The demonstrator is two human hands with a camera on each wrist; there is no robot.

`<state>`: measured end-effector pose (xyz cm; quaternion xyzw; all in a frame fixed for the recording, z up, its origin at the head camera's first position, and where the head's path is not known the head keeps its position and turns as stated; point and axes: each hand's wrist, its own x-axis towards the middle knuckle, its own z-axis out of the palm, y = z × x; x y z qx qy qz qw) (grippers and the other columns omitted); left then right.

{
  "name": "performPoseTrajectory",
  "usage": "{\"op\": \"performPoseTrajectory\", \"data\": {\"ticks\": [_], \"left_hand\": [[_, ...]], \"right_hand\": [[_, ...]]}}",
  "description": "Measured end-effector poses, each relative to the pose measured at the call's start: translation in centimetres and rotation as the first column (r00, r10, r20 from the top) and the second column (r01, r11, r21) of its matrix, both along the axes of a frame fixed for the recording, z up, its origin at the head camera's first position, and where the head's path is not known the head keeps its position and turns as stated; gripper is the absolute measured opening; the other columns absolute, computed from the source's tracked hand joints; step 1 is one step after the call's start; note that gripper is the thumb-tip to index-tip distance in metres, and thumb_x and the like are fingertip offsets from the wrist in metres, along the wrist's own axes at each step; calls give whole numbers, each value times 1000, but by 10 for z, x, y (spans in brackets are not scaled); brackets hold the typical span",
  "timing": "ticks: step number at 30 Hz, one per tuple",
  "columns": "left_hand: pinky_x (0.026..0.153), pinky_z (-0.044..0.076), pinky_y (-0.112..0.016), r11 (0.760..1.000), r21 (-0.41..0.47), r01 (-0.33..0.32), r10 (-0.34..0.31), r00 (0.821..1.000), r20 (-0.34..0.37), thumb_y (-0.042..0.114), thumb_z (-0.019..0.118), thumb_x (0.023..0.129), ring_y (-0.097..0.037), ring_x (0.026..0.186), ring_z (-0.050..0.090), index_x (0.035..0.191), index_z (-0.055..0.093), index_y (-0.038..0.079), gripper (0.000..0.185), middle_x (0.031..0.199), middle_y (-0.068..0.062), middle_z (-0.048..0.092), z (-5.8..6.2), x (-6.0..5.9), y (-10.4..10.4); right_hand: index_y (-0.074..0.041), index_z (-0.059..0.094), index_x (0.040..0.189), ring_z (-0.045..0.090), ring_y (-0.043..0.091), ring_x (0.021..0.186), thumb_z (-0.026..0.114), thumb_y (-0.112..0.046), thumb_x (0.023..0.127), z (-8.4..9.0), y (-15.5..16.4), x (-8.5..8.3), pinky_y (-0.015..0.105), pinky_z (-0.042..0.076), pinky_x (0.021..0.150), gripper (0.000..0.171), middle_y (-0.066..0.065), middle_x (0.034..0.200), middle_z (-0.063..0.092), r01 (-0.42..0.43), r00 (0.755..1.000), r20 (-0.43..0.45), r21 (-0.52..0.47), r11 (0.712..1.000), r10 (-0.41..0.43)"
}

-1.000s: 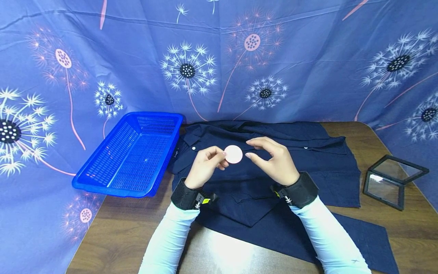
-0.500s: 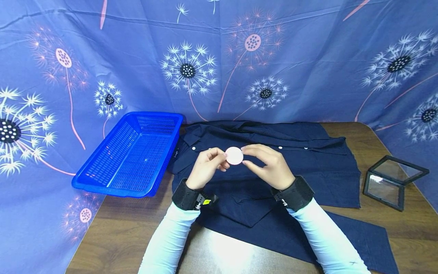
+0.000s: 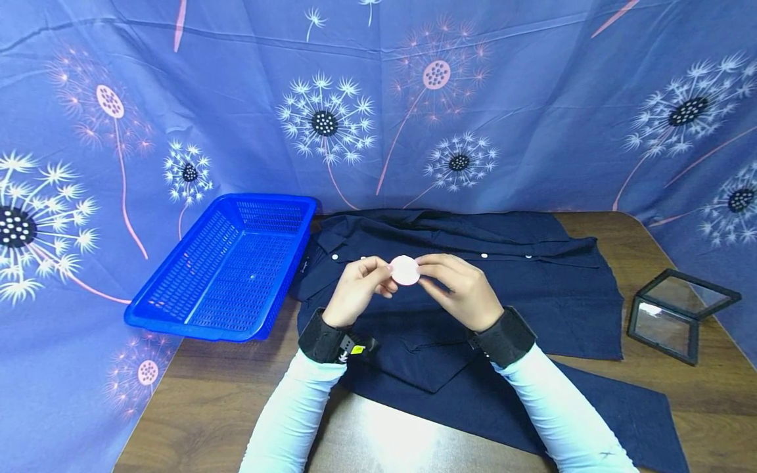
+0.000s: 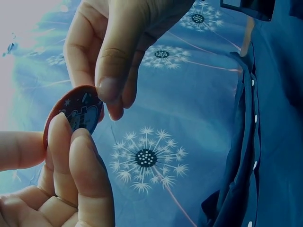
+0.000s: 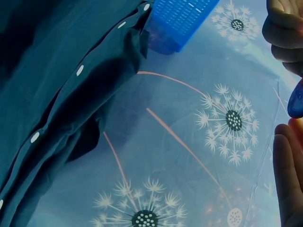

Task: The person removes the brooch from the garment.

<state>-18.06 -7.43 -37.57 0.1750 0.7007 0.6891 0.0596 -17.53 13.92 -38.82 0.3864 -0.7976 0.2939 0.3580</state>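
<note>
A small round disc point(image 3: 405, 270) with a pale face and pink edge is held up in the middle of the head view. My left hand point(image 3: 353, 289) pinches its left edge between thumb and curled fingers. On the opposite edge, the thumb and fingers of my right hand point(image 3: 467, 289) pinch it too. In the left wrist view the disc point(image 4: 87, 116) turns a dark face with a small printed picture and an orange-red rim. Only a sliver of the disc point(image 5: 297, 101) shows at the right wrist view's edge. Below both hands lies a navy shirt point(image 3: 544, 302) with white buttons.
A blue plastic basket point(image 3: 260, 328) with perforated sides stands at the left. To the right, a black-framed folding case point(image 3: 665, 322) with clear panels stands unfolded on the wooden table point(image 3: 213, 394). A blue dandelion-print cloth point(image 3: 248, 79) hangs behind.
My right hand has come in from the right and taken hold of the disc's right edge. The left hand has kept its pinch and barely moved.
</note>
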Motion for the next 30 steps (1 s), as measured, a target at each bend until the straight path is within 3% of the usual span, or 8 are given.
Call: {"op": "performPoseTrajectory", "data": {"ticks": [13, 24, 30], "left_hand": [[64, 55, -21, 999, 28, 45, -46, 997, 54, 10, 49, 98, -6, 62, 62, 95, 58, -14, 25, 69, 6, 63, 1, -1, -1], [63, 55, -22, 998, 10, 54, -55, 996, 76, 15, 49, 100, -7, 63, 63, 97, 59, -13, 30, 70, 4, 64, 1, -1, 0], [64, 56, -23, 999, -33, 26, -24, 998, 50, 17, 50, 100, -7, 64, 64, 97, 61, -13, 32, 74, -5, 67, 1, -1, 2]], "right_hand": [[-3, 72, 98, 69, 24, 89, 81, 4, 73, 3, 2, 3, 37, 57, 83, 28, 9, 99, 73, -9, 995, -97, 58, 998, 15], [-2, 71, 98, 69, 23, 85, 71, -5, 87, 6, 1, 3, 39, 57, 83, 11, 9, 95, 72, -9, 991, -133, 53, 999, 16], [-1, 70, 98, 68, 24, 84, 67, -8, 91, 6, 1, 1, 38, 57, 81, 10, 11, 93, 71, -13, 989, -149, 24, 1000, 16]]}}
